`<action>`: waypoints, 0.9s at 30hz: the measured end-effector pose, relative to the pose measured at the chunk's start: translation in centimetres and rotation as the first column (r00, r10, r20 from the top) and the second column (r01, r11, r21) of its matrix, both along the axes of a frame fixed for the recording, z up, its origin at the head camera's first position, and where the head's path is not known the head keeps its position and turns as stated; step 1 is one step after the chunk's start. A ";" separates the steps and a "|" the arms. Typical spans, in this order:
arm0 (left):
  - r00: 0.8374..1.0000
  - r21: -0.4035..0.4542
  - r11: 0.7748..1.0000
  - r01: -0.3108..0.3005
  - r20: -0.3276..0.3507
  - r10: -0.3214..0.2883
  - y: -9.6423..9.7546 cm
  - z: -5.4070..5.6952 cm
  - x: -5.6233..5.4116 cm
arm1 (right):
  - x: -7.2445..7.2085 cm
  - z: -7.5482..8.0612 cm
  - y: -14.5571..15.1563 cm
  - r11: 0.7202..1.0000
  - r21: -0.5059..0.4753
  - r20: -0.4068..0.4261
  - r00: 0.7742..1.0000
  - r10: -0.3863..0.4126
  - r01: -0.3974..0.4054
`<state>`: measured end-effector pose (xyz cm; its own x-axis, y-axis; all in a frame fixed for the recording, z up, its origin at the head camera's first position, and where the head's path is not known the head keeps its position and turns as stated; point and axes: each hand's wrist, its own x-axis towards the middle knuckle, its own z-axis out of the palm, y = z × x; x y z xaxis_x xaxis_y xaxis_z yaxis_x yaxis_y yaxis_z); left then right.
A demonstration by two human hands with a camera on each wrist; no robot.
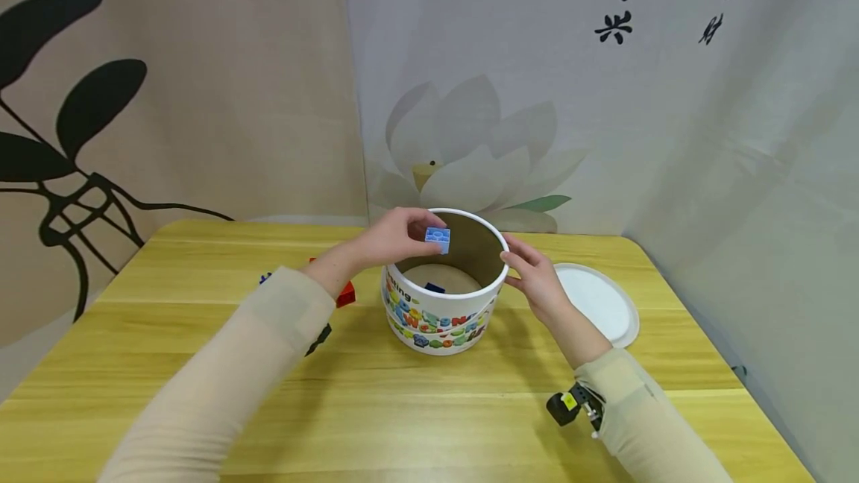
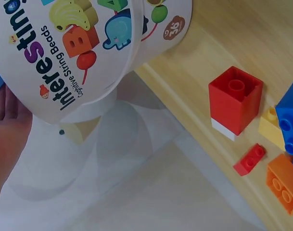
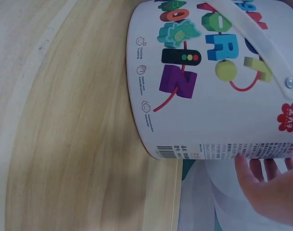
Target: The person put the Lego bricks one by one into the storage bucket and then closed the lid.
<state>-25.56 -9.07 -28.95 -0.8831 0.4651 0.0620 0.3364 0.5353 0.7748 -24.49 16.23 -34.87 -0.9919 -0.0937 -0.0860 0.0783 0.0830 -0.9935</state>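
My left hand (image 1: pixel 403 235) pinches a light blue building block (image 1: pixel 438 238) over the mouth of a white bucket (image 1: pixel 439 319) printed with colourful letters and animals. In the left wrist view, only part of the block shows at the left edge, beside the fingers. On the bucket's right side, my right hand (image 1: pixel 537 278) grips the wall, thumb at the rim. Its fingers (image 3: pixel 247 175) lie against the printed outside in the right wrist view. A dark blue block (image 1: pixel 435 288) lies on the bucket's floor.
Left of the bucket, partly behind my left arm, lie a large red block (image 2: pixel 235 98), a small red block (image 2: pixel 250 159), an orange block (image 2: pixel 284 183), a yellow block (image 2: pixel 271 127) and a blue block (image 2: pixel 291 120). A round white lid (image 1: pixel 597 304) lies at the right.
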 end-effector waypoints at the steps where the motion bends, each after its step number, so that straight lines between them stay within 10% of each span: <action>1: 1.000 0.006 1.000 0.006 0.001 -0.006 0.0 0.0 0.0 | 0.0 0.0 0.0 1.000 0.000 0.000 1.000 0.001 -0.001; 14: 0.997 0.114 0.991 -0.069 -0.016 0.071 -5.1 -0.2 0.8 | 0.4 0.2 -0.4 1.000 -0.009 0.013 1.000 -0.004 0.004; 27: 0.961 -0.021 0.961 -0.277 0.017 0.277 -15.4 -3.9 3.3 | 0.9 0.5 -0.4 1.000 0.005 0.012 1.000 -0.014 0.014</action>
